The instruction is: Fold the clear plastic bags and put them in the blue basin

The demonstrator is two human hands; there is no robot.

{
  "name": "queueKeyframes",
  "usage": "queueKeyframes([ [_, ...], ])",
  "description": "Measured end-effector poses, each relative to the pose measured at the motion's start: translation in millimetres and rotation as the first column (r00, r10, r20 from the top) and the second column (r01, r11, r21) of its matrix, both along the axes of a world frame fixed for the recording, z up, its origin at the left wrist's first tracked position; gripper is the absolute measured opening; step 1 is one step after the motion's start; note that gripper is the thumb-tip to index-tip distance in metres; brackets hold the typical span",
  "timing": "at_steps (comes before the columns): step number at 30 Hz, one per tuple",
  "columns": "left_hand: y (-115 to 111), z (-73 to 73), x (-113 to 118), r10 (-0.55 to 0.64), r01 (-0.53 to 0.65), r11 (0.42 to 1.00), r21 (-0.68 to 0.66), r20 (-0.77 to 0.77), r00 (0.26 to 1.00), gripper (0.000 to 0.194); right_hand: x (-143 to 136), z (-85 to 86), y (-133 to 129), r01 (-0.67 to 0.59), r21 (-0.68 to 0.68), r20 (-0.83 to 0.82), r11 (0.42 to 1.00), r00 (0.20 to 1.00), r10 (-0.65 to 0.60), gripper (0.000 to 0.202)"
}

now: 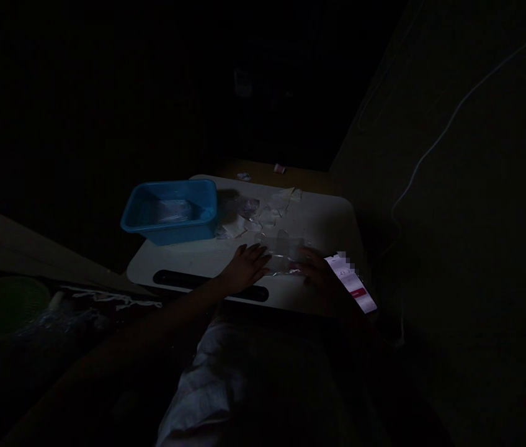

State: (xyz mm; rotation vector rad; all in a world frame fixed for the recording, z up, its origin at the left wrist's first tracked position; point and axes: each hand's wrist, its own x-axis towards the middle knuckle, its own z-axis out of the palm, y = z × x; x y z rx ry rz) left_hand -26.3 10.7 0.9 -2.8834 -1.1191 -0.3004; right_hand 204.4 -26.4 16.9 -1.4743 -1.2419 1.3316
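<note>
The clear plastic film [281,263] lies on the small white table [170,253], right of the blue basin [177,234], and the step in hand looks like smoothing it: the left hand [243,271] has its fingers loosely spread at one edge, while I cannot tell the right hand's [313,268] grip in this gloom. Film this thin calls for light, even pressure. Its lobed edge faces away from the person, its long axis unclear.

Dark, homelike room: small table [332,217], cable [453,115] along wall [490,205].
</note>
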Motion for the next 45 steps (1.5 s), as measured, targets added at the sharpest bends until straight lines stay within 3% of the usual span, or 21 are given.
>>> queueKeyframes([
  [6,0.9,-1.7,-1.1,-0.002,0.002,1.0,0.002,-0.008,1.0,0.041,0.3,0.8,0.4,-0.045,-0.074,-0.043,0.996,0.998,0.042,0.055],
  [13,0.7,2.0,-2.1,-0.007,0.007,1.0,-0.027,0.0,1.0,0.044,6.7,7.7,-8.0,-0.035,0.012,0.063,0.999,0.997,0.034,0.039],
  [18,1.5,10.8,-2.2,-0.034,0.035,0.998,-0.044,0.02,0.999,0.045,15.5,7.8,-13.3,0.007,0.031,0.004,1.0,1.0,-0.007,0.04],
  [21,3.6,11.5,-0.7,-0.041,0.042,0.998,-0.037,0.025,0.999,0.043,16.3,3.3,-5.8,0.069,0.021,0.033,0.997,0.997,-0.069,0.042],
  [26,5.0,3.4,5.4,-0.074,0.074,0.997,-0.015,0.033,0.997,0.043,10.8,-8.6,13.4,0.162,0.13,0.179,0.978,0.966,-0.184,0.038],
  [35,4.2,-2.8,7.8,-0.038,0.037,0.999,-0.025,-0.032,0.999,0.047,13.7,-3.3,8.7,0.152,0.1,0.173,0.983,0.971,-0.168,0.046],
  [40,3.9,-3.3,8.1,-0.036,0.035,0.999,-0.03,-0.03,0.999,0.047,16.1,-9.2,29.3,0.211,0.187,0.292,0.959,0.921,-0.259,0.039],
  [45,3.7,-2.4,8.4,-0.038,0.037,0.999,-0.035,-0.024,0.999,0.046,14.4,-11.0,47.6,0.188,0.16,0.33,0.969,0.915,-0.232,0.033],
])
